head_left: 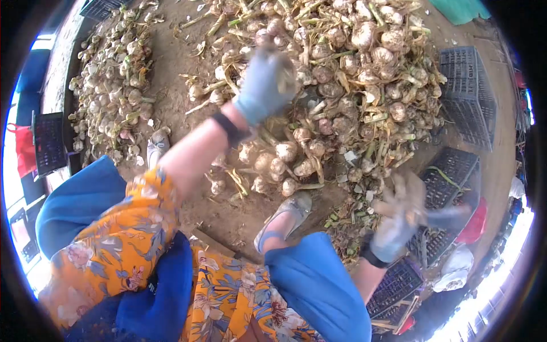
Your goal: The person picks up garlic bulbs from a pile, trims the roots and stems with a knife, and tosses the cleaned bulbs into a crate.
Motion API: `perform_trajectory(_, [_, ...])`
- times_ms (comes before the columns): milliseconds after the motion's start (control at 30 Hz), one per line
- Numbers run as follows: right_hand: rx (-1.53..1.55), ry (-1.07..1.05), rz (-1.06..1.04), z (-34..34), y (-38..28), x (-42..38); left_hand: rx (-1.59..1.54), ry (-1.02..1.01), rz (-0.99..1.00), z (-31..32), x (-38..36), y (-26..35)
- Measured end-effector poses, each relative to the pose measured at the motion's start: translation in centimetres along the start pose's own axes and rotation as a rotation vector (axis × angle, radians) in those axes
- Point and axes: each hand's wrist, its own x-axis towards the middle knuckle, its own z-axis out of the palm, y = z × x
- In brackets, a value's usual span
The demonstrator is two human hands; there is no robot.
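A big heap of garlic bulbs [342,74] with dry stalks and leaves lies on the ground before me. My left hand [265,85], in a light blue glove, is over the left side of this heap. Motion smears its fingers, so whether a bulb is in them is hidden. My right hand [401,216], in a soiled glove of the same kind, is at the heap's lower right, beside a dark crate. Its fingers look bent around a blurred, long blue-grey thing [450,216] that sticks out to the right; its kind does not show.
Another garlic pile [114,85] lies at the left. Black plastic crates stand at the right, including an upright crate [467,94] and a tilted crate [450,171]. Cut stalk scraps [350,219] lie near my right foot [288,219]. A white bag [456,268] is at the lower right.
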Motion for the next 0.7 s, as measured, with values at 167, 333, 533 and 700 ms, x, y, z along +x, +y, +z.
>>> perform_trajectory(167, [0.588,-0.125,0.319,5.6,6.7,-2.9,-0.412,-0.295,0.332,0.2,-11.3,12.6])
perform_trajectory(333, [0.367,0.052,0.238,-1.5,5.5,-4.4,-0.459,-0.275,0.684,0.7,-9.6,14.4])
perform_trajectory(533, [-0.254,0.531,-0.165,-16.8,-5.9,-0.7,-0.309,0.037,-0.118,3.5,4.2,3.4])
perform_trajectory(700, [-0.888,0.648,-0.137,-18.6,-5.5,0.5,-0.149,-0.331,-0.371,8.9,10.4,-5.4])
